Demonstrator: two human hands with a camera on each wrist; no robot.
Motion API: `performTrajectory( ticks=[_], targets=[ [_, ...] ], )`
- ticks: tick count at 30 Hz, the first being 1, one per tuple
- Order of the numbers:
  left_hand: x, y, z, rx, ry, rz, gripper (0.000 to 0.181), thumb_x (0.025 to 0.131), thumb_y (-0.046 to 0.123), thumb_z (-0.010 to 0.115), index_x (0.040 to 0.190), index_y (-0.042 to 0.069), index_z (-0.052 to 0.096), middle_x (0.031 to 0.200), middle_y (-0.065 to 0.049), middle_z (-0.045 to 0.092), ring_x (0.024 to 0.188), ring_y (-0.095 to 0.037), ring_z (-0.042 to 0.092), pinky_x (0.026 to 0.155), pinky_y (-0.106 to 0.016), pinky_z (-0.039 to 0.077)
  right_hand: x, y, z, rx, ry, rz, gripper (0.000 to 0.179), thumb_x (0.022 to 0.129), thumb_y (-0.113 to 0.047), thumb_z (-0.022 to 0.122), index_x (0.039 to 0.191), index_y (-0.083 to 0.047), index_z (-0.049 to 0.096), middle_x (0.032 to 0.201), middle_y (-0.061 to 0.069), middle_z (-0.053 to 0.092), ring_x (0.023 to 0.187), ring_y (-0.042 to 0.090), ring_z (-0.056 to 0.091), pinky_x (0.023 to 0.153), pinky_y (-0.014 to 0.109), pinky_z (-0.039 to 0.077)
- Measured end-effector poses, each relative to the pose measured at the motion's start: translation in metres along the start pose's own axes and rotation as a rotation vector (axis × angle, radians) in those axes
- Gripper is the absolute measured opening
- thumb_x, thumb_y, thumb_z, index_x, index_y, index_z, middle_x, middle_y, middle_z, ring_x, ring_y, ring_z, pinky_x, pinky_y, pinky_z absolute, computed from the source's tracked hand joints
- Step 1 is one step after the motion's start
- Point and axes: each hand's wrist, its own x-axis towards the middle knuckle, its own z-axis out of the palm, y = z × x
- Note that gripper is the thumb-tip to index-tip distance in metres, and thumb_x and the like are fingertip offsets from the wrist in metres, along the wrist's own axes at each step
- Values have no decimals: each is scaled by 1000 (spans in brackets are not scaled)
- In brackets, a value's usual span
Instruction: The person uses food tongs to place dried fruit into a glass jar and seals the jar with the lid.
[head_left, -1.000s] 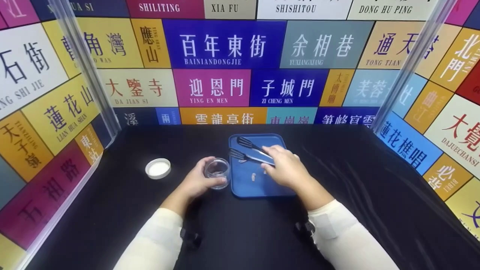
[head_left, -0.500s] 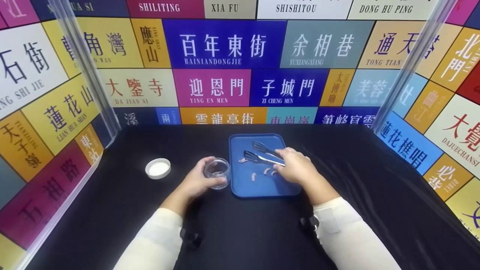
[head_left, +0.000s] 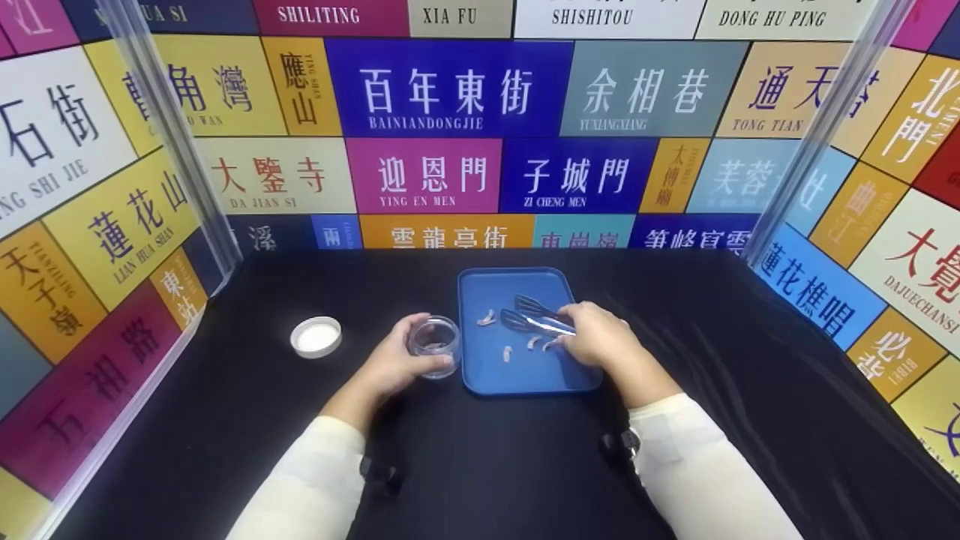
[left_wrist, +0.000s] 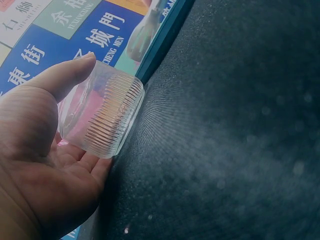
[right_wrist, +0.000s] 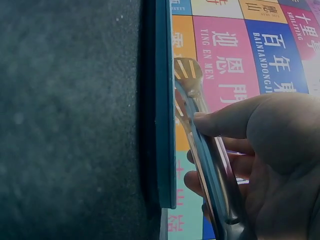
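My left hand (head_left: 391, 361) grips a clear glass jar (head_left: 435, 346), which stands on the black cloth against the tray's left side. Ridges run around the jar's lower wall in the left wrist view. Over the blue tray (head_left: 517, 381), my right hand (head_left: 598, 334) holds a pair of metal tongs (right_wrist: 215, 165) with slotted heads. Those heads point left and stand a little apart, with nothing visible between them. Several small, pale pinkish curved pieces, like peeled shrimp (head_left: 508, 353), lie on the tray around the tongs. The right hand partly hides the tray's right edge.
A round white lid (head_left: 316, 337) lies on the black cloth to the left of the jar. Behind the table rises a wall of colourful signs (head_left: 450, 90), with side panels at left and right.
The right hand and tongs have moved right and a little nearer over the tray, uncovering shrimp-like pieces. The tong heads are closer together. The left hand and jar have stayed put.
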Motion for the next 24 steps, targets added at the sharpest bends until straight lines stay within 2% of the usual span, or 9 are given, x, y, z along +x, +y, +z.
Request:
performTrajectory(
  ticks=[5, 11, 19, 24],
  targets=[
    [0, 1, 0, -14, -6, 1, 93, 82, 19, 93, 159, 6, 44, 156, -19, 59, 145, -36, 57, 130, -50, 36, 0, 2, 0, 9, 14, -3, 50, 101, -24, 68, 148, -11, 62, 150, 22, 62, 137, 41, 60, 115, 65, 46],
    [0, 2, 0, -26, -7, -4, 93, 82, 18, 94, 159, 7, 43, 156, -19, 59, 146, -36, 57, 130, -50, 36, 1, 2, 0, 22, 19, -7, 45, 102, -21, 66, 145, -8, 64, 147, 23, 64, 136, 41, 61, 118, 61, 46],
    [0, 2, 0, -34, -15, -5, 93, 82, 18, 93, 159, 6, 42, 158, -20, 58, 147, -36, 55, 130, -51, 36, 1, 0, -1, 31, 18, -1, 34, 103, -17, 67, 135, -9, 71, 132, 17, 73, 112, 35, 67, 107, 57, 53],
    [0, 1, 0, -20, -12, -3, 93, 82, 19, 93, 159, 6, 43, 157, -19, 59, 146, -36, 56, 130, -51, 36, 0, 1, -1, 31, 39, -8, 33, 101, -16, 68, 133, -11, 72, 131, 16, 75, 114, 35, 68, 106, 57, 54]
  ],
)
